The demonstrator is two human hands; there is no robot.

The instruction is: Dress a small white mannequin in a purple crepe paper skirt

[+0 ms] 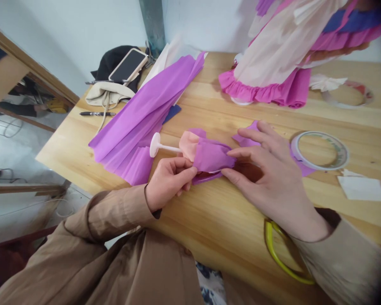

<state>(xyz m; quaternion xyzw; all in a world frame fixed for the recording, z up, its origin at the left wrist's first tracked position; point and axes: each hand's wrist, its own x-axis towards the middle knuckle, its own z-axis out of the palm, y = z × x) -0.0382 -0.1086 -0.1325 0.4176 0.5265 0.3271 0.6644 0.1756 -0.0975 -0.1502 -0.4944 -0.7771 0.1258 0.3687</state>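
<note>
Between my hands lies a small object wrapped in purple crepe paper (211,155), with a pale pink piece (189,144) at its left end. A white stem with a round white disc (155,145) sticks out from that end. My left hand (169,180) is closed, its thumb and forefinger pinching the lower left edge of the purple paper. At the other end, my right hand (269,173) holds the gathered paper between thumb and forefinger, its other fingers spread above. A purple scrap (248,134) lies partly behind these fingers.
A long purple crepe sheet (146,114) lies to the left, near a pen (97,113) and a phone (128,65). On the right are a tape roll (343,148), a white paper piece (361,187) and yellow-handled scissors (281,262). A ruffled paper dress (273,55) stands behind.
</note>
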